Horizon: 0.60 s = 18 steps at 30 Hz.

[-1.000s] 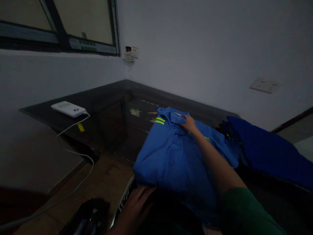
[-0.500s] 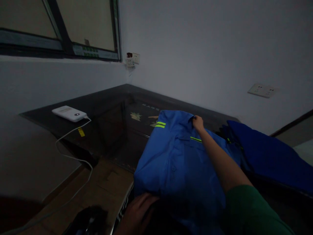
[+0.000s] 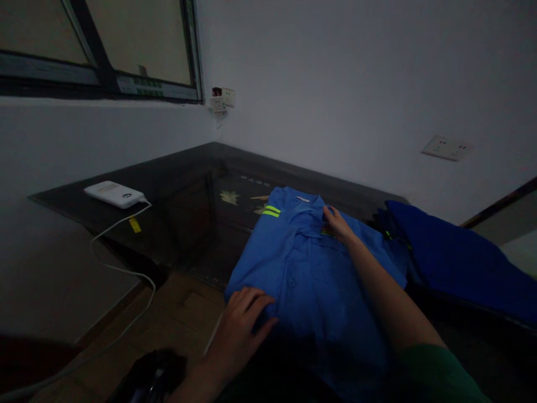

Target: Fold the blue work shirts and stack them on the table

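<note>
— The dark table [image 3: 176,184] in the dim corner held what?
— A blue shirt [image 3: 302,268], lying flat. The left hand [image 3: 243,324] had come up onto its near hem, fingers spread; the right hand [image 3: 338,224] had dropped from the collar, fingers flat.
— Nearby?
— A power bank [image 3: 114,193].

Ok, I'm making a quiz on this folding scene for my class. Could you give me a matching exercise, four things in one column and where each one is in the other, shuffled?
Things:
1. left hand
2. right hand
3. white power bank
4. dark blue cloth

Places:
A. far left on the dark table, with a white cable hanging from it
B. at the collar end of the blue shirt
C. right of the blue shirt
D. on the near left corner of the blue shirt

Pairs: 1-D, 2-B, 3-A, 4-C
</note>
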Each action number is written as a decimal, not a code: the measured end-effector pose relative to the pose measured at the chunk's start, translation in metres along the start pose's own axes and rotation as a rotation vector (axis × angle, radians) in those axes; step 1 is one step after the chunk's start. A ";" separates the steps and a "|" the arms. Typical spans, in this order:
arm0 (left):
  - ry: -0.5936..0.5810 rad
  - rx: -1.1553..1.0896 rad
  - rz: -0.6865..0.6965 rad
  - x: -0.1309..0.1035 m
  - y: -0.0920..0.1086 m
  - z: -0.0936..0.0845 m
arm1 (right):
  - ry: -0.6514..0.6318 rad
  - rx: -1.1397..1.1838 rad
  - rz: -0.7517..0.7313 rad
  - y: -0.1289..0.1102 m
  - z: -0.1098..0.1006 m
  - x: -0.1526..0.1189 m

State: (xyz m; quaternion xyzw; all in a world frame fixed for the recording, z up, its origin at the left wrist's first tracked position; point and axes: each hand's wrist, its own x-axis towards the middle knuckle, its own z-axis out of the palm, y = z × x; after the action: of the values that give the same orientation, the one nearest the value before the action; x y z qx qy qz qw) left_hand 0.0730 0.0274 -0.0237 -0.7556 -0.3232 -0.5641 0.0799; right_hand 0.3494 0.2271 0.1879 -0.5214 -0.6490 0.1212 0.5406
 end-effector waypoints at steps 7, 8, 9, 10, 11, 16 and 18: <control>-0.070 0.166 -0.183 -0.004 0.014 0.018 | -0.023 -0.118 -0.219 -0.020 0.011 -0.005; -0.074 0.166 -0.175 -0.004 0.014 0.017 | -0.033 -0.100 -0.198 -0.023 0.009 -0.006; -0.082 0.165 -0.166 -0.004 0.014 0.016 | -0.041 -0.067 -0.171 -0.025 0.006 -0.007; -0.094 0.167 -0.158 -0.004 0.013 0.015 | -0.048 -0.028 -0.137 -0.026 0.002 -0.008; -0.110 0.168 -0.153 -0.005 0.013 0.014 | -0.058 0.003 -0.090 -0.026 -0.002 -0.011; -0.164 0.097 -0.120 0.020 0.011 -0.008 | -0.160 -0.062 0.154 -0.015 -0.017 -0.023; -0.146 0.048 -0.071 0.053 0.007 -0.022 | -0.112 -0.094 0.149 -0.009 -0.018 -0.024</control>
State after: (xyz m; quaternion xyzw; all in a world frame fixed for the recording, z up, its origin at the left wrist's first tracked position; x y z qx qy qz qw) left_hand 0.0678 0.0328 0.0338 -0.7806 -0.3681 -0.5022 0.0542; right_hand 0.3565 0.1964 0.1871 -0.5853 -0.6426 0.1592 0.4681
